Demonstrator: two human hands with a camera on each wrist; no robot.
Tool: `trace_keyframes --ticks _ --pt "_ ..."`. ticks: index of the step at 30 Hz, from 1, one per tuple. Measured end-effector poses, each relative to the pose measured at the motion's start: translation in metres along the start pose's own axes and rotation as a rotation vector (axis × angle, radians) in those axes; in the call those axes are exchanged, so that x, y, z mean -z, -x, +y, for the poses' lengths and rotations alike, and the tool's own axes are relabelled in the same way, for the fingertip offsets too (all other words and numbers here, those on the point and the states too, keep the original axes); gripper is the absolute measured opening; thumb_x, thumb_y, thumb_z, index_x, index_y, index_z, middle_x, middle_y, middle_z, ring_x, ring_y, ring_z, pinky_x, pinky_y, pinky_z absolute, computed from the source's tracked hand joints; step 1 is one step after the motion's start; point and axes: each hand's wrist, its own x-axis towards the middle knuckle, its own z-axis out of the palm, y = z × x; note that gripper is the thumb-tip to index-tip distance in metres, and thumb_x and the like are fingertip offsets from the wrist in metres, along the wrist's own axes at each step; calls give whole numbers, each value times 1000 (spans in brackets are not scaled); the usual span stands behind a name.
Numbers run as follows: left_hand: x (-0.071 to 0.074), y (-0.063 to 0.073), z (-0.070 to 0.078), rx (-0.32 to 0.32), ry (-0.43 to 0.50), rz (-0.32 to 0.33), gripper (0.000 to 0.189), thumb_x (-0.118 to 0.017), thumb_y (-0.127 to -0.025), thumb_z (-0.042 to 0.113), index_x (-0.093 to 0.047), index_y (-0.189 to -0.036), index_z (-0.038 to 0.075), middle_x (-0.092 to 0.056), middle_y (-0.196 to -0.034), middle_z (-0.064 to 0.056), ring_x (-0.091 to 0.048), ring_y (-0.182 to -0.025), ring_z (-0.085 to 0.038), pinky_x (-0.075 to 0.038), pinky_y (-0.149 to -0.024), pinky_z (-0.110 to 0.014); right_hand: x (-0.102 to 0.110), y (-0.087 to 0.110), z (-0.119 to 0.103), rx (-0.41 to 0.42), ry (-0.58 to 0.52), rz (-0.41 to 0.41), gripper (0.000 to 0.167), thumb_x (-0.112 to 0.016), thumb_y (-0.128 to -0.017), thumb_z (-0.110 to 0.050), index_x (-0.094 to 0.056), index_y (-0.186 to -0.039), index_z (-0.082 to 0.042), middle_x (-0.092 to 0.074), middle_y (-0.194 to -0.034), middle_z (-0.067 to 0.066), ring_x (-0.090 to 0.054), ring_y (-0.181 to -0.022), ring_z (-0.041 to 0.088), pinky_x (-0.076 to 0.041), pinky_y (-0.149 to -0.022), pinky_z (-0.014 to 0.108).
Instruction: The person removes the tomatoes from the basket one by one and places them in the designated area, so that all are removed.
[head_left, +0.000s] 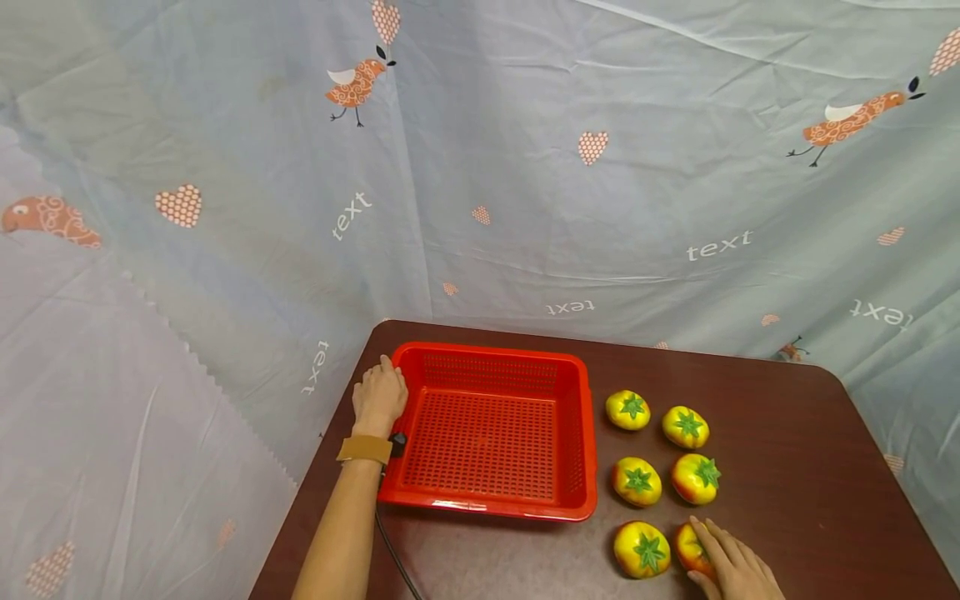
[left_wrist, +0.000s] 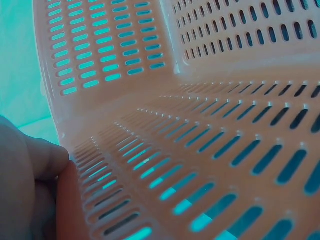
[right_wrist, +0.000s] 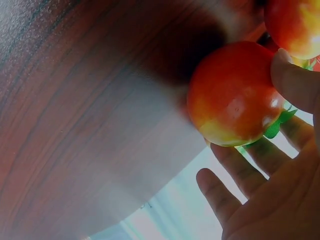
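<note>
A red plastic basket (head_left: 480,510) with slotted walls and floor sits on the left of the table, nothing inside it. My left hand (head_left: 380,396) holds its left rim; in the left wrist view the thumb (left_wrist: 47,157) lies at the basket's edge. At the table's near side my right hand (head_left: 731,562) holds a red-yellow tomato (right_wrist: 235,95) with green leaves. The thumb (right_wrist: 295,82) touches one side of it and the fingers spread along the other. Close by lies another tomato (head_left: 642,550) with a green star-shaped top.
More tomatoes (head_left: 628,410) lie in two columns right of the basket, including one (head_left: 695,478) just beyond my right hand. The brown table (head_left: 795,467) reaches a patterned curtain (head_left: 525,208) at the back. A dark cable (head_left: 393,550) runs beside my left forearm.
</note>
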Motion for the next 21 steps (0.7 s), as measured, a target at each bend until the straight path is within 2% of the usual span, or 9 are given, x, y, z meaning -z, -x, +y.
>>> trace_keyframes --ticks 5,14,21 --pt "2 0 1 -2 2 -2 54 -30 -104 21 -32 -143 -16 -53 -132 -36 -51 -121 -50 -43 -99 -63 0 0 -2 -28 -2 -7 71 -81 -78 -33 -52 -139 -12 -62 -127 17 -63 -102 39 -50 -76 60" --pt "4 0 -3 1 -9 -37 57 -30 -105 26 -28 -147 -13 -49 -137 -35 -48 -125 -49 -41 -100 -63 0 -5 -1 -89 -13 -108 69 -70 -86 -47 -50 -141 -10 -59 -130 23 -61 -106 44 -48 -77 62" --pt "7 0 -3 -9 -18 -32 60 -31 -105 29 -25 -149 -11 -43 -143 -35 -45 -129 -50 -38 -104 -63 17 -17 2 -73 -42 -87 60 -64 -94 -36 -48 -141 -2 -54 -135 28 -57 -110 49 -46 -83 64"
